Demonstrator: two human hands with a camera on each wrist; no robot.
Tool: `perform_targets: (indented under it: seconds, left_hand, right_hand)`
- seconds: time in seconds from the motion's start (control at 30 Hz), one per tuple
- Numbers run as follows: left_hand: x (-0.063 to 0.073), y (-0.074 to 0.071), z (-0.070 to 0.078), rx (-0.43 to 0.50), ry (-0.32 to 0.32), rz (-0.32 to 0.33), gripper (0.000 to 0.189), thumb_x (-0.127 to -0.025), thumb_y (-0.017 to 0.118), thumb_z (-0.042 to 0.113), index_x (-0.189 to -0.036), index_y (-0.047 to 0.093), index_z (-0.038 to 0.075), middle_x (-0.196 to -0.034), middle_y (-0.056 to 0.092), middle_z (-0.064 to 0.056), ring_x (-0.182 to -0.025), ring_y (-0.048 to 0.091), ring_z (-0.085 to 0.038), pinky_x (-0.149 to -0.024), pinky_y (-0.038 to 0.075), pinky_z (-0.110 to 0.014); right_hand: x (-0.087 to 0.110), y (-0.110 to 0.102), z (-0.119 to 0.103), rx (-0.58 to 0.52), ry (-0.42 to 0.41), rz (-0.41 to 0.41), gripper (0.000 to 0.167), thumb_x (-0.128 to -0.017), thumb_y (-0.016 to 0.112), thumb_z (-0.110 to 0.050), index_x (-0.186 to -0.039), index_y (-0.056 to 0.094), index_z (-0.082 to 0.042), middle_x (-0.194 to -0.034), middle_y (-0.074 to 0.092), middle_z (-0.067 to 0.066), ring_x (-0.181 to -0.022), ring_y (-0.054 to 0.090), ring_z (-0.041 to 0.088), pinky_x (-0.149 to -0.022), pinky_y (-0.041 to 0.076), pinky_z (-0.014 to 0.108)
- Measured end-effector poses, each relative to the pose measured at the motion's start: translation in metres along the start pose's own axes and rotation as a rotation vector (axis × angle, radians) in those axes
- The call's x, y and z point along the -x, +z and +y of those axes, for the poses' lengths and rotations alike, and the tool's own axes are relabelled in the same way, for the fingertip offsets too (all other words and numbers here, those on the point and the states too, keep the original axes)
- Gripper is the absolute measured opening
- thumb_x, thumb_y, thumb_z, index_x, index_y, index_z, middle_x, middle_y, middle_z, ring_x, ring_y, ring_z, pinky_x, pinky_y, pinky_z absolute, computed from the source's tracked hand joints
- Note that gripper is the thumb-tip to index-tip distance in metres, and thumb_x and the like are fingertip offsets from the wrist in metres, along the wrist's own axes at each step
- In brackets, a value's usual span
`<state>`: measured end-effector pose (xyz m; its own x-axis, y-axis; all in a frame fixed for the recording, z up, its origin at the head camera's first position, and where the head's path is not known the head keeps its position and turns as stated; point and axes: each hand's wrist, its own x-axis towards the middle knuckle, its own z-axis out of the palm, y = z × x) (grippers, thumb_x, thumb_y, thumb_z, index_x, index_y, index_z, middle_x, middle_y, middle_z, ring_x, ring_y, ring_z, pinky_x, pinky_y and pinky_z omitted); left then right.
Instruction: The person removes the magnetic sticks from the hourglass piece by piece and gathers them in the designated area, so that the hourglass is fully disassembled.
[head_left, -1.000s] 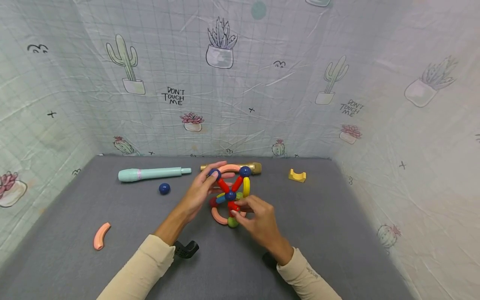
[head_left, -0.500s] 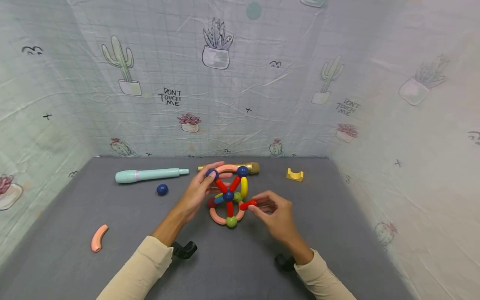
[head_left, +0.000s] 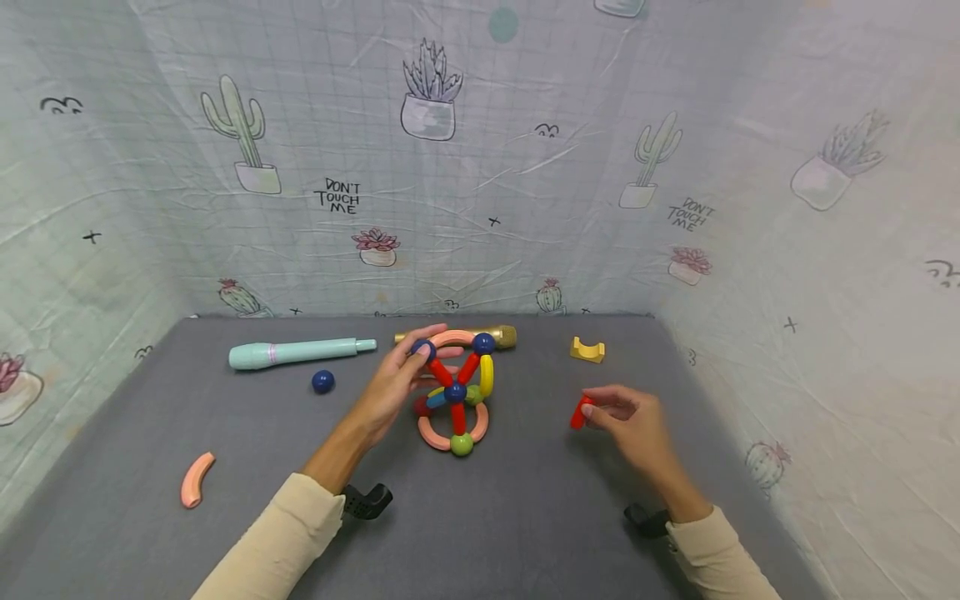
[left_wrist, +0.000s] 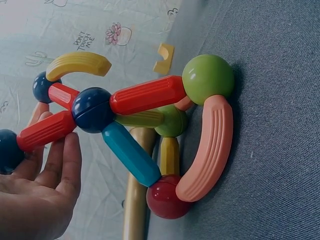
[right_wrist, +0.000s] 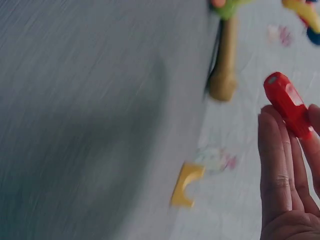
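Observation:
A magnetic ball-and-stick model (head_left: 458, 419) of balls, straight sticks and curved sticks stands on the table. My left hand (head_left: 390, 379) holds it at the upper left blue ball (head_left: 423, 349), thumb in front and fingers behind. In the left wrist view, red sticks (left_wrist: 148, 94) and a blue stick (left_wrist: 131, 153) meet at the central blue ball (left_wrist: 93, 109); pink curved sticks (left_wrist: 210, 150) form the base with green and dark red balls. Well to the right of the model, my right hand (head_left: 626, 421) pinches a loose red stick (head_left: 579, 412) between thumb and fingers, above the table.
A mint microphone-shaped piece (head_left: 300, 352) lies at the back left, near a loose blue ball (head_left: 323, 382). A gold microphone (head_left: 504, 336) lies behind the model. A yellow notched block (head_left: 587, 350) sits at the back right, and a pink curved stick (head_left: 197, 481) at the left.
My right hand has moved away from the model to the right, carrying the red stick, which has turned steeper. My left hand keeps its hold on the model.

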<state>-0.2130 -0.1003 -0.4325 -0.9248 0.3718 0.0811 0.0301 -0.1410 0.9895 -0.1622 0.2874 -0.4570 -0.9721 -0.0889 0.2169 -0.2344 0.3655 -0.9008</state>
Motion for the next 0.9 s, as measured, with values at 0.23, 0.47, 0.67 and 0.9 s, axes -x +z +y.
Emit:
perform_targets:
  seconds: [0.23, 0.47, 0.67, 0.9]
  left_hand:
    - [0.0, 0.0, 0.0, 0.007, -0.004, -0.004, 0.045, -0.115, 0.043, 0.041, -0.158, 0.046, 0.029, -0.147, 0.066, -0.01, -0.137, 0.063, -0.038, -0.116, 0.046, -0.056]
    - [0.0, 0.0, 0.002, 0.005, -0.009, -0.006, 0.044, -0.115, 0.043, 0.041, -0.158, 0.045, 0.028, -0.15, 0.063, -0.016, -0.141, 0.059, -0.04, -0.116, 0.046, -0.055]
    - [0.0, -0.001, 0.001, 0.002, -0.003, -0.012, 0.045, -0.115, 0.043, 0.041, -0.158, 0.045, 0.027, -0.145, 0.068, -0.008, -0.134, 0.065, -0.035, -0.114, 0.049, -0.052]
    - [-0.001, 0.0, 0.001, -0.009, -0.013, -0.017, 0.045, -0.115, 0.042, 0.042, -0.159, 0.045, 0.028, -0.148, 0.066, -0.012, -0.139, 0.061, -0.037, -0.116, 0.047, -0.055]
  right_hand:
    - [0.002, -0.037, 0.024, 0.056, 0.078, -0.014, 0.028, -0.093, 0.081, -0.004, -0.116, 0.074, 0.01, -0.105, 0.078, 0.026, -0.084, 0.079, 0.007, -0.073, 0.064, 0.028]
    - [0.001, -0.061, 0.04, 0.141, 0.16, -0.054, 0.027, -0.093, 0.08, -0.003, -0.115, 0.074, 0.011, -0.101, 0.079, 0.026, -0.079, 0.079, 0.011, -0.072, 0.062, 0.025]
    - [0.0, -0.07, 0.047, 0.266, 0.22, -0.088, 0.027, -0.093, 0.081, -0.005, -0.114, 0.075, 0.011, -0.093, 0.081, 0.021, -0.075, 0.079, 0.014, -0.07, 0.059, 0.023]
    - [0.001, -0.072, 0.049, 0.521, 0.2, -0.067, 0.023, -0.092, 0.084, -0.016, -0.109, 0.081, -0.002, -0.09, 0.081, 0.009, -0.08, 0.074, 0.014, -0.07, 0.054, 0.028]
